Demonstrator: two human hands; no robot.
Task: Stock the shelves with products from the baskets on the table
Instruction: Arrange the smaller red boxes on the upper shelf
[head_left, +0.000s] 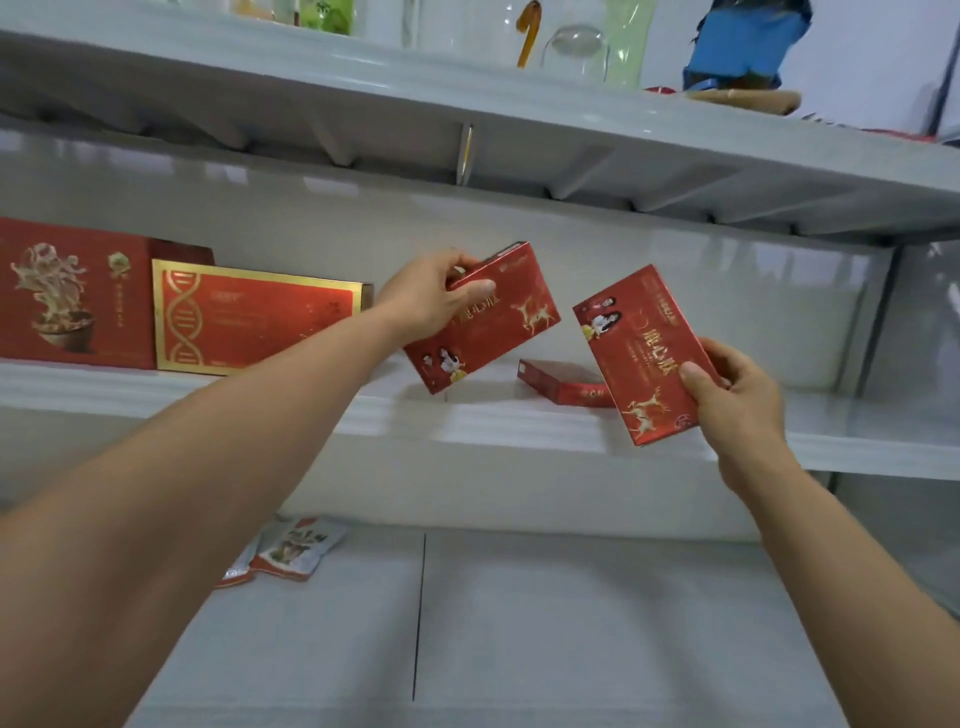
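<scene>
Head view: your left hand (426, 299) grasps a flat red cardboard box (498, 322), right hand (737, 395) a second box (639, 348).
Third box (561, 382), half hidden, lies on the white shelf (467, 421).

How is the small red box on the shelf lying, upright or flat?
Flat: the small red box lies broad face up on the shelf.

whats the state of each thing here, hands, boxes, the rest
left hand: grips left red box
left red box: held, tilted
right hand: grips right red box
right red box: held, tilted
flat red box: lying flat on middle shelf
gold-framed box: standing upright
large red box: standing upright
pouches: lying on lower shelf
</scene>
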